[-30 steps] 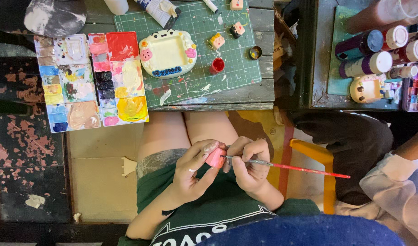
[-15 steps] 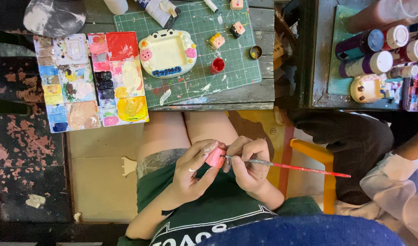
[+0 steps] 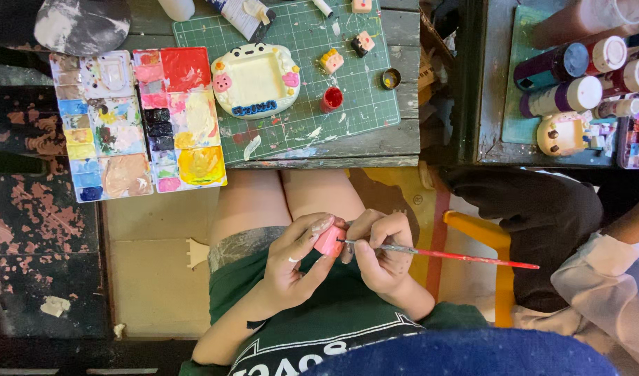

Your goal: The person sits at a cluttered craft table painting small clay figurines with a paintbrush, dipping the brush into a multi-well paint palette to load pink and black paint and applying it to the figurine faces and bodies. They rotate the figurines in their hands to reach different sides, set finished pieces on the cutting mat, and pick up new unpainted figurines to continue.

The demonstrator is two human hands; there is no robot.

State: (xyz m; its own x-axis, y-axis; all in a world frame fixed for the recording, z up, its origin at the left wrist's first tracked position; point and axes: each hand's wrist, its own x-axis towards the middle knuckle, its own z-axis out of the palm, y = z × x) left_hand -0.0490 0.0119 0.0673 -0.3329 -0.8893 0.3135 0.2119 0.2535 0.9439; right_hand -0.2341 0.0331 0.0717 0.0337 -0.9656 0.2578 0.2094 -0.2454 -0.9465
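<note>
Almost nothing has moved since the earlier frames: both hands stay at lower centre.

Left hand fingers pinch a small pink piece; right hand grips the red-handled brush, tip on the piece, so painting continues.

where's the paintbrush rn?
Head view, right of centre over the lap: the red-handled paintbrush is in the right hand, tip against the small pink piece held by the left hand.
</note>
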